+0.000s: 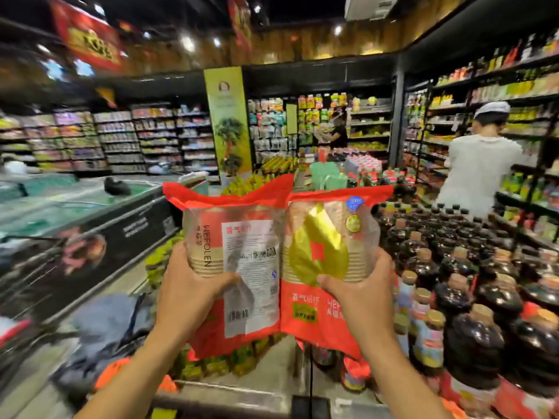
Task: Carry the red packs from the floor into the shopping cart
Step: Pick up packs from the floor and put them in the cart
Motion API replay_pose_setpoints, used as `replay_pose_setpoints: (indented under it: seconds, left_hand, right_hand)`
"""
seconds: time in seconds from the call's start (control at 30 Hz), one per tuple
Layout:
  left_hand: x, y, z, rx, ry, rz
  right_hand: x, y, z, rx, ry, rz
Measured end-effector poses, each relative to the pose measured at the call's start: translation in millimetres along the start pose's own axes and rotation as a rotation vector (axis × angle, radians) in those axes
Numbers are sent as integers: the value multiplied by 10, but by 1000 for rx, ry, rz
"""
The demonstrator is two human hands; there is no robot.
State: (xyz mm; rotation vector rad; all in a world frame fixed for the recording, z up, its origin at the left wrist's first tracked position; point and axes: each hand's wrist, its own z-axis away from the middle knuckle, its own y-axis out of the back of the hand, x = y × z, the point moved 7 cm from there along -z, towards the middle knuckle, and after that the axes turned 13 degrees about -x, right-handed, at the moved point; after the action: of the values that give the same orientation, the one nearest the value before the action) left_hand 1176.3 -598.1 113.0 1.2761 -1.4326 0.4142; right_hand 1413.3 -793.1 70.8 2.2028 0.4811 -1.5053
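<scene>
Two red packs (257, 267) (320, 313) abreast, one apiece in the hands (187, 288) (363, 297)

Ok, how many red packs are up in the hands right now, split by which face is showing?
White-label pack, in the left hand: 1
Gold-leaf pack, in the right hand: 1
Total: 2 red packs
</scene>
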Motion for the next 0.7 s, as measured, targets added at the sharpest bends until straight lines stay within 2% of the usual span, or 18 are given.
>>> replay_pose_setpoints:
  seconds: [0.4, 0.7]
  left_hand:
    - [-539, 2065, 1014, 451, 235, -152]
    - [-1091, 3640, 1762, 670, 359, -199]
  right_hand:
    - [-559, -2161, 483, -544, 86, -162]
    - [-1162, -3838, 1386, -756, 128, -202]
